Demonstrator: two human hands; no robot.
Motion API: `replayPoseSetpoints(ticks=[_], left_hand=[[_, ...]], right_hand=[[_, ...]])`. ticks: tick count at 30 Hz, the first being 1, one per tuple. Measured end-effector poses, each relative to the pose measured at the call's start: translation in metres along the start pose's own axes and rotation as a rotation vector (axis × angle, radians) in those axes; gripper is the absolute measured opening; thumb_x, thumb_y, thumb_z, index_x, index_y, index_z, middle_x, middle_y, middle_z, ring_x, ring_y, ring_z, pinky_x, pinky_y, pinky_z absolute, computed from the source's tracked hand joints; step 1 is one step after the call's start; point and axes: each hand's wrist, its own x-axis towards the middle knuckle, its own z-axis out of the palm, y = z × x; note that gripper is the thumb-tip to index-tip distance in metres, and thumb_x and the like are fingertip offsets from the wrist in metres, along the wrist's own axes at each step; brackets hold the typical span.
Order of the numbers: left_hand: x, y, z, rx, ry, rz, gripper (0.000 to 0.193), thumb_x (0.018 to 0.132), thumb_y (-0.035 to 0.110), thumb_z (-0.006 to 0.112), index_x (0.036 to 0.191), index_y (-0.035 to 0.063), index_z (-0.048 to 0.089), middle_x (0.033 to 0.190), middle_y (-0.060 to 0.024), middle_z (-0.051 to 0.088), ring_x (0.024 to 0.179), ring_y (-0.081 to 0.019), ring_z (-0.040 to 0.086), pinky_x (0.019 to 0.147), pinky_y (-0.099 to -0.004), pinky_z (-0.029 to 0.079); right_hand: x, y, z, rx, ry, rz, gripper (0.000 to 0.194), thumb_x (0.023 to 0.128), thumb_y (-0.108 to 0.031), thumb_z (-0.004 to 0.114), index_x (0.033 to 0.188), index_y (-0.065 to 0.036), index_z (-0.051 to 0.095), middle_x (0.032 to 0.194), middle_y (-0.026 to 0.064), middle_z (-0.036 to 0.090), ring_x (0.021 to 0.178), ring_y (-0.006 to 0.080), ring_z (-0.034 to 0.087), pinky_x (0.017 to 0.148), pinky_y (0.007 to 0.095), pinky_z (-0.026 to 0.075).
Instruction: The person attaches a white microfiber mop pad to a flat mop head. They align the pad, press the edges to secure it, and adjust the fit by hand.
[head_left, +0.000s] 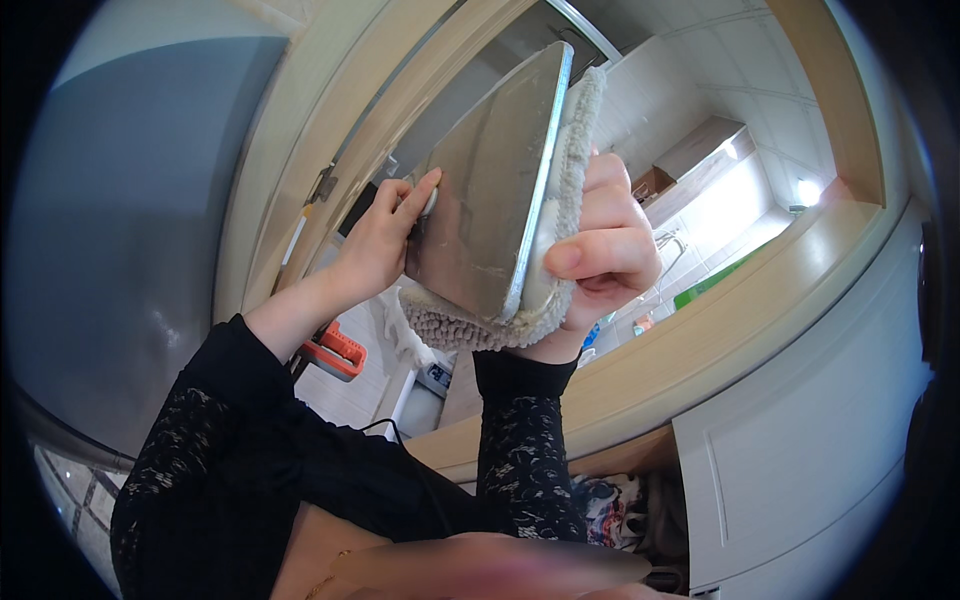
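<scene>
Raised before me is a flat rectangular plate (487, 187) with a dull grey-brown face and a shiny edge, apparently a flat mop head. Behind it and around its lower end lies a fluffy light-grey cloth pad (457, 322). My left hand (386, 232) holds the plate's left side, its thumb and fingers by a small grey part. On the right, my right hand (611, 232) grips the pad's edge, thumb on its pale lining and fingers mostly behind it. The plate stands tilted, partly apart from the pad along its right side.
A pale wooden frame (667, 367) surrounds an opening into a tiled room. A wall cabinet (701, 165) hangs inside. At left stands a large grey panel (142, 225); an orange-and-grey object (337, 352) is below my left forearm. Lower right, a white cabinet door (780, 480) adjoins stored fabric (615, 510).
</scene>
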Motion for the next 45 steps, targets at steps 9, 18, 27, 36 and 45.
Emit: replayPoseSetpoints(ticks=[9, 18, 27, 36, 45], left_hand=[[0.008, -0.009, 0.003, -0.012, -0.034, -0.002, 0.094, 0.068, -0.018, 0.055, 0.153, 0.0162, 0.032, 0.112, -0.0155, 0.046, 0.090, -0.0334, 0.056, 0.080, -0.0377, 0.051], [0.021, -0.028, 0.004, -0.018, -0.041, -0.010, 0.095, 0.068, -0.019, 0.055, 0.153, 0.0162, 0.031, 0.112, -0.0154, 0.046, 0.088, -0.0326, 0.056, 0.078, -0.0373, 0.052], [0.018, -0.034, 0.018, -0.016, -0.038, -0.024, 0.095, 0.070, -0.018, 0.056, 0.154, 0.0180, 0.030, 0.114, -0.0147, 0.047, 0.089, -0.0322, 0.057, 0.078, -0.0368, 0.053], [0.005, -0.023, 0.034, 0.013, -0.030, -0.020, 0.095, 0.071, -0.017, 0.057, 0.154, 0.0193, 0.030, 0.114, -0.0144, 0.047, 0.091, -0.0333, 0.057, 0.078, -0.0375, 0.052], [0.020, -0.022, 0.011, 0.017, -0.039, -0.022, 0.091, 0.073, -0.015, 0.056, 0.154, 0.0166, 0.030, 0.114, -0.0156, 0.047, 0.093, -0.0345, 0.056, 0.083, -0.0384, 0.050]], right_hand=[[-0.006, 0.014, -0.011, 0.120, 0.056, 0.126, 0.018, 0.057, -0.002, 0.072, 0.075, -0.004, 0.069, 0.064, 0.0047, 0.061, 0.062, 0.0219, 0.053, 0.067, 0.0354, 0.038], [-0.002, 0.035, -0.011, 0.103, 0.034, 0.133, 0.016, 0.062, -0.008, 0.079, 0.075, -0.003, 0.070, 0.063, 0.0041, 0.062, 0.061, 0.0204, 0.054, 0.068, 0.0346, 0.038], [-0.006, 0.030, -0.025, 0.053, -0.069, 0.101, 0.024, 0.069, -0.021, 0.084, 0.078, -0.002, 0.073, 0.062, 0.0030, 0.060, 0.061, 0.0198, 0.051, 0.064, 0.0331, 0.038], [-0.005, -0.009, -0.043, -0.099, -0.290, 0.192, 0.025, 0.080, -0.026, 0.079, 0.078, -0.003, 0.070, 0.067, 0.0069, 0.065, 0.071, 0.0257, 0.062, 0.080, 0.0430, 0.051], [0.021, -0.009, -0.030, -0.239, -0.352, 0.113, 0.020, 0.066, -0.014, 0.077, 0.084, -0.004, 0.073, 0.074, 0.0053, 0.060, 0.068, 0.0225, 0.057, 0.062, 0.0330, 0.046]])
